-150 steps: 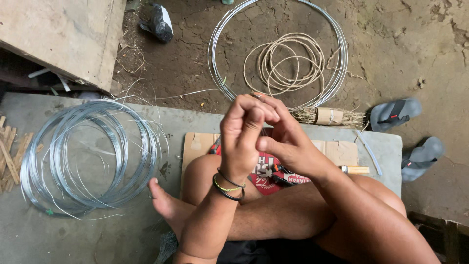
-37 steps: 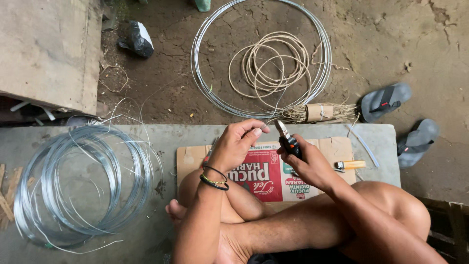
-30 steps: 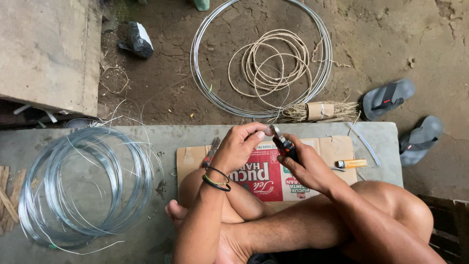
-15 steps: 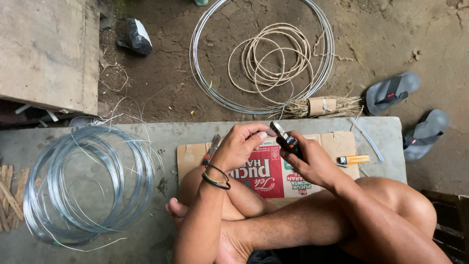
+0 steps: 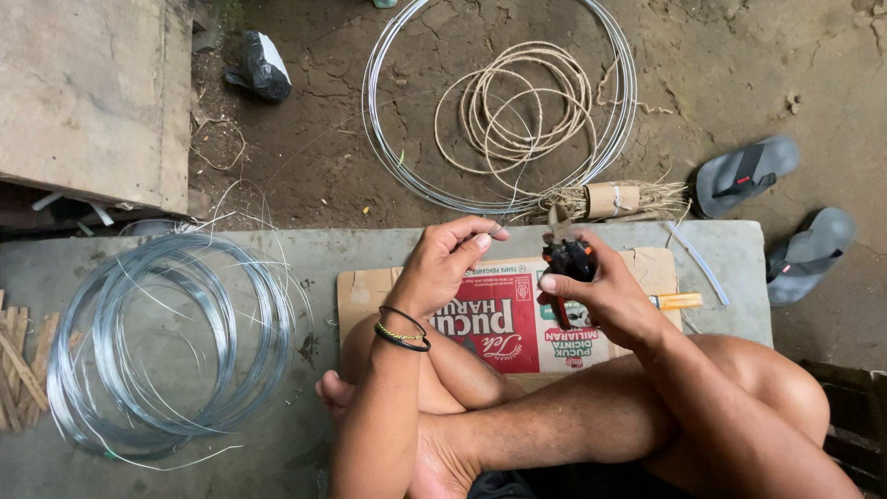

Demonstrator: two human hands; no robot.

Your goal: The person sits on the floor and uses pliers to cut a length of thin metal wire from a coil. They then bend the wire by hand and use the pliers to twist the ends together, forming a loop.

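I sit cross-legged on a concrete ledge. My right hand grips pliers with dark and red handles, jaws pointing up. My left hand, with bracelets on its wrist, pinches a thin wire between thumb and fingers, just left of the pliers' jaws. Under my hands lies a flattened cardboard box with a red printed panel. A yellow-handled tool rests on the cardboard to the right of my right hand.
A coil of grey wire lies on the ledge at left, with wooden sticks beside it. On the dirt ahead sit a big wire hoop, a rattan coil, a tied fibre bundle, two grey sandals and a black bag.
My hands, clasped together five seconds ago, have separated: the right now holds the pliers upright and the left pinches the wire. In the last second both shifted only slightly.
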